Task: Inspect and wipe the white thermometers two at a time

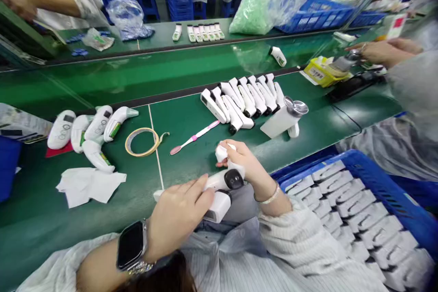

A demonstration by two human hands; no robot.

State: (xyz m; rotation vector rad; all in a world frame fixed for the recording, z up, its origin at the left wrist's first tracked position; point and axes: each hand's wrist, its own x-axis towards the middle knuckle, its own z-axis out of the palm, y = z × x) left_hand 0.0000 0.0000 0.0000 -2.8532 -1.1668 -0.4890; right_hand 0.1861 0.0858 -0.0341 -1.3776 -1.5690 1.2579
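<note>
My left hand (183, 212) is closed around two white handheld thermometers, low over the bench's front edge. The upper thermometer (216, 180) has a round black end facing right; the lower thermometer (219, 207) shows a squared white end. My right hand (248, 159) is closed on a small white piece (224, 151), possibly folded cloth or paper, beside the black end. Its palm side is hidden. Beyond my hands lie a pink and white toothbrush (195, 138) and a cluster of white thermometers (244, 100).
Left are a tape roll (127, 143), white paper sheets (91, 185) and ear-type thermometers (97, 123). A white box with shiny metal cups (277, 121) stands right. A blue crate (362, 157) of white pieces sits lower right. A co-worker's hand (383, 52) works by a yellow bin (320, 73).
</note>
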